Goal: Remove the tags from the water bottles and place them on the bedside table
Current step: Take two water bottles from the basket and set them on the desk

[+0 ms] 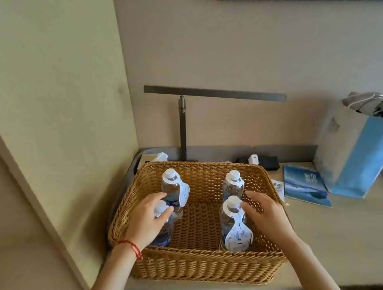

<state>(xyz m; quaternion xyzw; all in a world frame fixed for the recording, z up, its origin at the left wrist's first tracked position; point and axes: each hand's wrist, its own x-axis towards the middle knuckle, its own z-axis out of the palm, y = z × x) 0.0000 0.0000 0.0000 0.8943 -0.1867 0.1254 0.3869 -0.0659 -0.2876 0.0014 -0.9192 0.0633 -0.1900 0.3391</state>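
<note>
A wicker basket (198, 264) stands on the beige bedside table (349, 234) with several clear water bottles upright in its corners. White paper tags hang from the necks of the back left bottle (172, 189), the back right bottle (233, 184) and the front right bottle (234, 225). My left hand (144, 223) is curled around the top of the front left bottle (163, 232), hiding most of its neck and tag. My right hand (266, 215) is spread beside the front right bottle, thumb tip against its neck, holding nothing.
Behind the basket are a dark bar lamp (182, 127), a tissue box (157, 157) and a white charger (254, 158). To the right lie a blue booklet (304, 186) and a blue paper bag (352, 158) with a folded umbrella (375, 104). A wall closes off the left side.
</note>
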